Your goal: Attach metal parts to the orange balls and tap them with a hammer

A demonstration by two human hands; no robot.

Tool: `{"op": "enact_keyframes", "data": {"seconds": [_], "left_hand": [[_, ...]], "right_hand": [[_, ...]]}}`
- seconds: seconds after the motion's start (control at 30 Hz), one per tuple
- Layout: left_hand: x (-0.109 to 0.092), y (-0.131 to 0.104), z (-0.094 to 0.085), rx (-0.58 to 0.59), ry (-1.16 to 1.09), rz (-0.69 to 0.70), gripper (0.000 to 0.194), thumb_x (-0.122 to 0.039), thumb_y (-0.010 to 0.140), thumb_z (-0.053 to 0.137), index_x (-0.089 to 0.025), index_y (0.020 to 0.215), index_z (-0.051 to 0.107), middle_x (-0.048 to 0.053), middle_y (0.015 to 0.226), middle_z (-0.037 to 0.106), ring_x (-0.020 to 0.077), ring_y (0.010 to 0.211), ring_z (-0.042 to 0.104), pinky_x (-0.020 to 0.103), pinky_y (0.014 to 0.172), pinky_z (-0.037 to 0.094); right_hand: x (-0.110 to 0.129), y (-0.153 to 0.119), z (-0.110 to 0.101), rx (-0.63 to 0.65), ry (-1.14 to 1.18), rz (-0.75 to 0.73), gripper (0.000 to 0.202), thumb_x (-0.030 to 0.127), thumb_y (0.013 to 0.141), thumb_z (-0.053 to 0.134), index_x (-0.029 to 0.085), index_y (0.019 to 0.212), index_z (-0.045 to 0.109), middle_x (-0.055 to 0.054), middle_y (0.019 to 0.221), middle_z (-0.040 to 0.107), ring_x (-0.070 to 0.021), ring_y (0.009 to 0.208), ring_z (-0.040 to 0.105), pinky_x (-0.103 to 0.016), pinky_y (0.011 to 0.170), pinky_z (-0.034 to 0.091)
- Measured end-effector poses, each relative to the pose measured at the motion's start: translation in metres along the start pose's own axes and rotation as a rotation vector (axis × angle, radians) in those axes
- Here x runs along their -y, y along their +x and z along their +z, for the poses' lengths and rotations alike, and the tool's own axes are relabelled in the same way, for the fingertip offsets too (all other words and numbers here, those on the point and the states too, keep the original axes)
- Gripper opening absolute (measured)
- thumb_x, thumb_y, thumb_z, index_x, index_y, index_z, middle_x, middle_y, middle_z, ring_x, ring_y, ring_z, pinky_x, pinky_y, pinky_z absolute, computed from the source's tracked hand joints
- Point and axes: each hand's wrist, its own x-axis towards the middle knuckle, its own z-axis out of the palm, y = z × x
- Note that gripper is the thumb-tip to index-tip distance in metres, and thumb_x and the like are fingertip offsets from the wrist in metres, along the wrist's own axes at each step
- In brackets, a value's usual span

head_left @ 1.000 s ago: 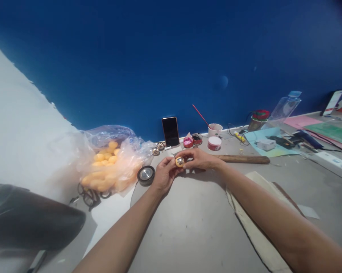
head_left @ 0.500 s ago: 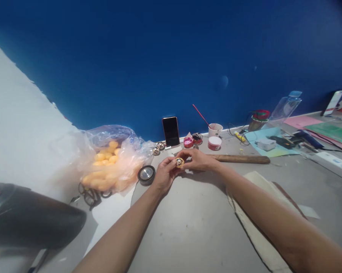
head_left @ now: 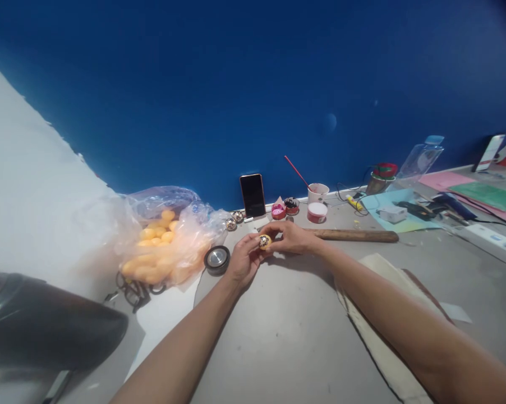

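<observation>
Between my fingertips is a small yellow ball (head_left: 265, 242) with shiny, silvery-gold pieces on its face. My left hand (head_left: 244, 259) pinches it from the left, fingers closed. From the right, my right hand (head_left: 289, 238) curves over it with thumb and fingertips closed against its edge. Just left of my left hand lies a round black-rimmed metal disc (head_left: 217, 258). Two shiny decorated balls (head_left: 231, 224) sit beyond it, near the wall. A wooden handle (head_left: 358, 235) extends to the right from behind my right hand; its other end is hidden.
A plastic bag of yellow balls (head_left: 160, 235) is at left. A phone (head_left: 253, 194) leans on the blue wall beside small tubs (head_left: 279, 210) and a cup (head_left: 318, 193) with a red stick. Cream cloth (head_left: 375, 331) lies under my right forearm. Papers and a clear bottle (head_left: 421, 160) stand right.
The yellow ball has turned slightly between my fingertips, so its shiny face points a little more to the left. Both hands keep nearly the same place and hold.
</observation>
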Motion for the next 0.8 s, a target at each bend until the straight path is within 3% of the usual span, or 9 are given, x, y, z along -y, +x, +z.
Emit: {"op": "enact_keyframes", "data": {"seconds": [0.33, 0.47, 0.57, 0.67, 0.8], "left_hand": [[0.001, 0.000, 0.001, -0.017, 0.120, 0.074, 0.046, -0.040, 0.066, 0.098, -0.015, 0.093, 0.070, 0.003, 0.086, 0.073, 0.0148, 0.071, 0.069, 0.029, 0.067, 0.060], [-0.003, 0.004, -0.001, -0.147, 0.156, 0.170, 0.040, -0.036, 0.069, 0.092, -0.017, 0.095, 0.068, 0.002, 0.079, 0.071, 0.0140, 0.064, 0.068, 0.025, 0.058, 0.053], [-0.003, 0.006, -0.002, -0.222, 0.173, 0.172, 0.037, -0.034, 0.070, 0.086, -0.018, 0.095, 0.065, -0.001, 0.074, 0.068, 0.0120, 0.057, 0.064, 0.022, 0.051, 0.046], [-0.001, 0.005, -0.003, -0.225, 0.188, 0.167, 0.032, -0.032, 0.071, 0.078, -0.019, 0.096, 0.062, -0.003, 0.067, 0.064, 0.0113, 0.050, 0.059, 0.020, 0.046, 0.040], [-0.001, 0.004, -0.004, -0.227, 0.196, 0.189, 0.023, -0.033, 0.075, 0.071, -0.020, 0.090, 0.061, -0.003, 0.068, 0.063, 0.0097, 0.047, 0.054, 0.019, 0.042, 0.033]], "right_hand": [[0.005, 0.000, 0.003, -0.077, -0.144, 0.001, 0.030, 0.030, 0.081, 0.081, 0.019, 0.109, 0.077, -0.005, 0.101, 0.080, -0.0205, 0.091, 0.071, -0.032, 0.080, 0.055], [-0.001, 0.001, -0.015, -0.327, -0.085, 0.008, 0.019, 0.036, 0.087, 0.074, 0.020, 0.095, 0.076, -0.005, 0.091, 0.078, -0.0199, 0.083, 0.069, -0.033, 0.078, 0.056], [-0.011, 0.000, -0.028, -0.487, -0.090, 0.084, 0.023, 0.042, 0.090, 0.071, 0.020, 0.085, 0.073, -0.002, 0.077, 0.072, -0.0189, 0.072, 0.065, -0.033, 0.070, 0.053], [-0.018, -0.001, -0.028, -0.465, -0.201, 0.104, 0.017, 0.034, 0.093, 0.068, 0.020, 0.084, 0.073, -0.002, 0.078, 0.072, -0.0199, 0.073, 0.066, -0.033, 0.072, 0.052], [-0.018, 0.000, -0.014, -0.279, -0.601, 0.044, 0.016, 0.020, 0.097, 0.063, 0.019, 0.101, 0.079, -0.011, 0.108, 0.077, -0.0267, 0.102, 0.069, -0.038, 0.086, 0.052]]}}
